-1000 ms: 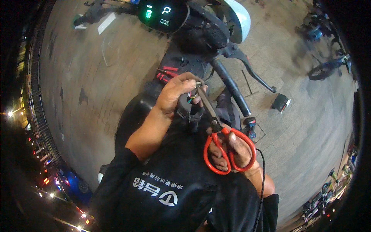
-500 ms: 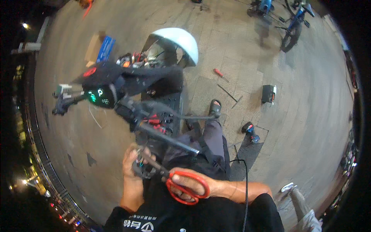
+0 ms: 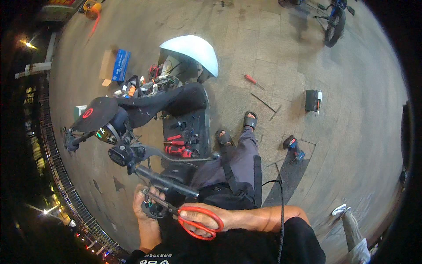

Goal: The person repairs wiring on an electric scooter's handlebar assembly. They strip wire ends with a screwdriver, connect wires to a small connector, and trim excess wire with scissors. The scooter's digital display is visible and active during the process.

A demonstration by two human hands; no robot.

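My left hand grips a dark handlebar fitting with small wires, beside the bare handlebar tube. My right hand is closed on red-handled scissors, whose blades reach into the left hand's fingers at the wires; whether they touch a wire is too small to tell. The scooter's dark display housing and brake lever are just above. Red and black tools lie on the scooter's footboard.
A white shell panel rests over loose parts. On the pavement are a blue box, screwdriver, black box and cordless drill. A bicycle stands at the back; another person's leg shows at lower right.
The view has swung upward, so the scooter, pavement and my feet show more and my hands sit lower in the picture. My hands still hold the fitting and scissors.
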